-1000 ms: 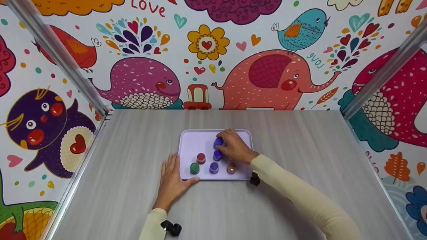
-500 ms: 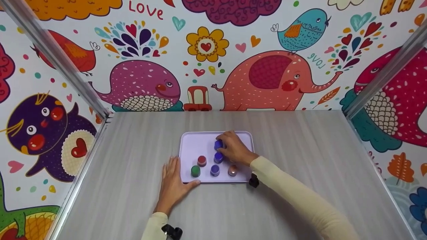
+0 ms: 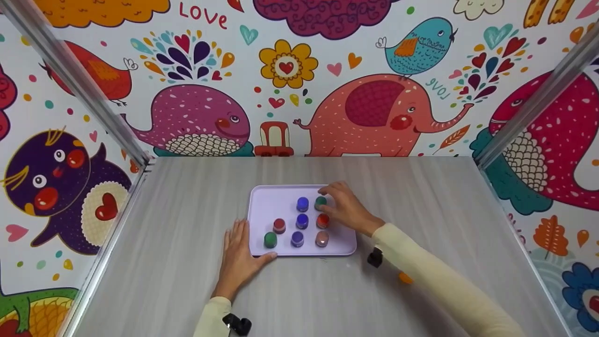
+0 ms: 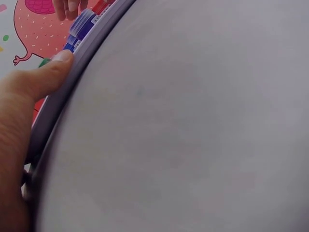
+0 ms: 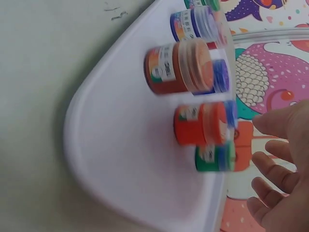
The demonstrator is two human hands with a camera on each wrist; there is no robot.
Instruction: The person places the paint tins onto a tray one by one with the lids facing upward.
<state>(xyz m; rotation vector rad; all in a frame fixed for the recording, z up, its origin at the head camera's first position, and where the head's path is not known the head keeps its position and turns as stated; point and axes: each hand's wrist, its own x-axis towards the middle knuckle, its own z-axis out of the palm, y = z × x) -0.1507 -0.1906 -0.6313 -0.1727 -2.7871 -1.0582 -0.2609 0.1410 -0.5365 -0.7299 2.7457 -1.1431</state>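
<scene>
A lilac tray [image 3: 262,199] bears several small paint jars. My left hand [image 3: 241,262] rests against its left side, thumb along the front rim; the left wrist view shows that thumb [image 4: 50,72] on the edge. Over the tray's right end, my right hand [image 3: 348,208] is spread around a dark green paint jar [image 3: 320,202]. In the right wrist view the fingers [image 5: 277,171] are loosely bent, apart from the green jar [image 5: 212,157]. Left of it stand blue jars [image 3: 303,204] in a column. In front are a red jar [image 3: 323,221] and a copper-brown jar [image 3: 322,238].
Another green jar [image 3: 270,240] and a dark red jar [image 3: 279,226] stand toward the tray's left. An orange object [image 3: 405,278] lies on the table [image 3: 187,210], partly hidden by the right sleeve. A patterned wall [image 3: 281,117] borders the table at the back.
My right hand has let go of the rear blue jar and moved right to the green jar. The orange object has come into view beside the sleeve. My left hand stays in place.
</scene>
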